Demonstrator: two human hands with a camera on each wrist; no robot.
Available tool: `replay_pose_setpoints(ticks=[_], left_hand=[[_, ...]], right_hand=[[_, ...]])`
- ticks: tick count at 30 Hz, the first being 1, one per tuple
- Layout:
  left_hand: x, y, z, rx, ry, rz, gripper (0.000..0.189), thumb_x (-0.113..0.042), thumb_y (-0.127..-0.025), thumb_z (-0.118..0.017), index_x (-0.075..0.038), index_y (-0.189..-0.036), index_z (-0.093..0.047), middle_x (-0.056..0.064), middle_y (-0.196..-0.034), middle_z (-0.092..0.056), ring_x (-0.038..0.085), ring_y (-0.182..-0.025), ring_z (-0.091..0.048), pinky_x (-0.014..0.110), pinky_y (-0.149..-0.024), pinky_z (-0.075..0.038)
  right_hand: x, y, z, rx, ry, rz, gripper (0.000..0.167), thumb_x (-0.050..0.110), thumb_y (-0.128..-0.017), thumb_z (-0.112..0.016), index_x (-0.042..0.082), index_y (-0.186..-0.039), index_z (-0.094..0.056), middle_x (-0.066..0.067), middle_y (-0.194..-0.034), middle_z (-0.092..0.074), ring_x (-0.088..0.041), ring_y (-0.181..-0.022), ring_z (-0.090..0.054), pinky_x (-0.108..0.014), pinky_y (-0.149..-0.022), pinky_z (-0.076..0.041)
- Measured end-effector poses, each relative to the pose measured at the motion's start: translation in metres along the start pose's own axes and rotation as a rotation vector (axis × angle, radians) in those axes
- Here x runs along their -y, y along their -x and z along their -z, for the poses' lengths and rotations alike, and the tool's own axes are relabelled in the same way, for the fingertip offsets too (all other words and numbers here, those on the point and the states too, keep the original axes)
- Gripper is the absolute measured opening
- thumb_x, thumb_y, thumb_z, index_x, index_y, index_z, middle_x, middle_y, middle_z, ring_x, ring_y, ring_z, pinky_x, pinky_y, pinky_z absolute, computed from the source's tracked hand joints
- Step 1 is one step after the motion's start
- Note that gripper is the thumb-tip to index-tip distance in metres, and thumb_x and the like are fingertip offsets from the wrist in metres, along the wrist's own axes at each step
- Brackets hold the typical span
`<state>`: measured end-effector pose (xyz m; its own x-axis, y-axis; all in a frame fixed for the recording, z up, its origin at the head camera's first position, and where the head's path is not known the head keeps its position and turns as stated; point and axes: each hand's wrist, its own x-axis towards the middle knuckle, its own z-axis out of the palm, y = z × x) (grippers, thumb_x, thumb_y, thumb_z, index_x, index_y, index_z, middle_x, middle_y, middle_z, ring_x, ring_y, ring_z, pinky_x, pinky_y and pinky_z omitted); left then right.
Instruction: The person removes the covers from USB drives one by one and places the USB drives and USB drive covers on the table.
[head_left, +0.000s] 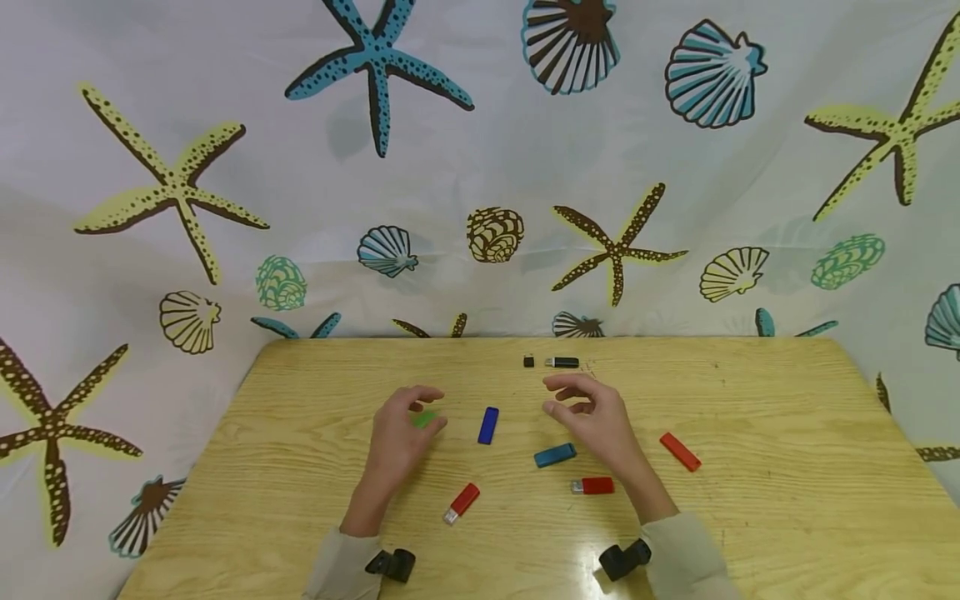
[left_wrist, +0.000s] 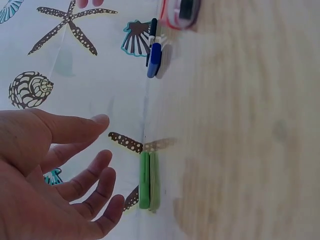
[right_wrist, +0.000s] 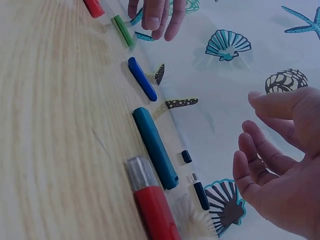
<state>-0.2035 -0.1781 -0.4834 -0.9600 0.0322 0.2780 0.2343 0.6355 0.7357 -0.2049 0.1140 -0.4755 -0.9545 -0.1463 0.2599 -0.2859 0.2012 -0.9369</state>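
Observation:
In the head view my left hand [head_left: 392,440] hovers above the wooden table, its fingers loosely bent and holding nothing. A green USB stick [head_left: 424,418] lies under it, partly hidden by the hand; the left wrist view shows a gap between them. My right hand [head_left: 602,423] is also held in the air, thumb and fingers apart, with nothing between them. Nearest to it lies a teal USB stick [head_left: 555,455]. A dark blue USB stick [head_left: 488,425] rests between the hands. Closer to me is a red USB stick [head_left: 597,485] with its metal plug bare.
Another red stick [head_left: 461,503] with a bare plug lies at front left, and a third red one [head_left: 681,452] at right. Toward the back are a black USB stick [head_left: 564,362] and a small black cap [head_left: 528,362]. A patterned cloth [head_left: 450,167] hangs behind the table [head_left: 787,500].

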Motion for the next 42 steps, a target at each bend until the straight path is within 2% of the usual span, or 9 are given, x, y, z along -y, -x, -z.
replay_pose_setpoints(ticks=[3,11,16,20,30,35,42], left_hand=[[0.002,0.001,0.004,0.004,-0.044,0.029,0.031,0.001,-0.086,-0.080,0.000,-0.116,-0.073,0.019,-0.117,-0.067,0.041,-0.106,-0.061,0.053,-0.090,-0.052],[0.009,0.006,0.017,0.077,-0.110,0.107,0.036,-0.002,-0.087,-0.079,0.002,-0.122,-0.071,0.024,-0.118,-0.064,0.041,-0.107,-0.060,0.055,-0.088,-0.051],[0.013,0.008,0.022,0.108,-0.189,0.120,0.038,-0.005,-0.087,-0.080,0.001,-0.122,-0.070,0.023,-0.112,-0.065,0.039,-0.103,-0.061,0.054,-0.082,-0.053],[0.020,0.009,0.024,0.111,-0.210,0.121,0.033,-0.002,-0.086,-0.080,0.003,-0.117,-0.070,0.021,-0.104,-0.066,0.037,-0.097,-0.063,0.053,-0.080,-0.053],[0.029,0.008,0.026,0.125,-0.151,0.143,0.023,-0.002,-0.087,-0.080,0.002,-0.108,-0.072,0.015,-0.099,-0.068,0.031,-0.091,-0.061,0.050,-0.081,-0.052],[0.032,0.007,0.026,0.126,-0.121,0.156,0.019,-0.003,-0.087,-0.080,-0.001,-0.105,-0.073,0.012,-0.096,-0.069,0.026,-0.086,-0.059,0.044,-0.078,-0.050],[0.033,0.006,0.026,0.112,-0.085,0.147,0.016,-0.001,-0.087,-0.079,-0.002,-0.102,-0.076,0.010,-0.092,-0.071,0.023,-0.084,-0.061,0.040,-0.076,-0.049]], right_hand=[[0.000,0.002,-0.004,0.006,-0.005,0.004,0.029,0.008,-0.092,-0.078,0.008,-0.120,-0.073,-0.015,-0.118,-0.070,-0.037,-0.108,-0.064,-0.036,-0.086,-0.056],[-0.001,0.006,-0.016,0.028,-0.020,0.021,0.031,0.007,-0.091,-0.079,0.009,-0.122,-0.073,-0.014,-0.118,-0.070,-0.042,-0.108,-0.063,-0.037,-0.086,-0.057],[-0.001,0.009,-0.020,0.038,-0.018,0.026,0.032,0.007,-0.091,-0.079,0.008,-0.123,-0.073,-0.015,-0.120,-0.068,-0.043,-0.109,-0.062,-0.038,-0.087,-0.057],[0.000,0.010,-0.024,0.051,-0.010,0.030,0.033,0.008,-0.091,-0.079,0.009,-0.124,-0.072,-0.016,-0.122,-0.067,-0.041,-0.109,-0.063,-0.040,-0.087,-0.057],[0.002,0.011,-0.031,0.075,0.001,0.054,0.034,0.009,-0.092,-0.078,0.004,-0.125,-0.071,-0.016,-0.122,-0.067,-0.036,-0.108,-0.064,-0.039,-0.086,-0.057],[0.003,0.012,-0.032,0.079,0.007,0.051,0.033,0.008,-0.092,-0.078,0.004,-0.124,-0.071,-0.019,-0.123,-0.067,-0.035,-0.107,-0.064,-0.039,-0.086,-0.057],[0.004,0.012,-0.034,0.094,-0.014,0.037,0.032,0.009,-0.092,-0.079,0.007,-0.123,-0.072,-0.013,-0.124,-0.068,-0.041,-0.110,-0.062,-0.045,-0.088,-0.056]])
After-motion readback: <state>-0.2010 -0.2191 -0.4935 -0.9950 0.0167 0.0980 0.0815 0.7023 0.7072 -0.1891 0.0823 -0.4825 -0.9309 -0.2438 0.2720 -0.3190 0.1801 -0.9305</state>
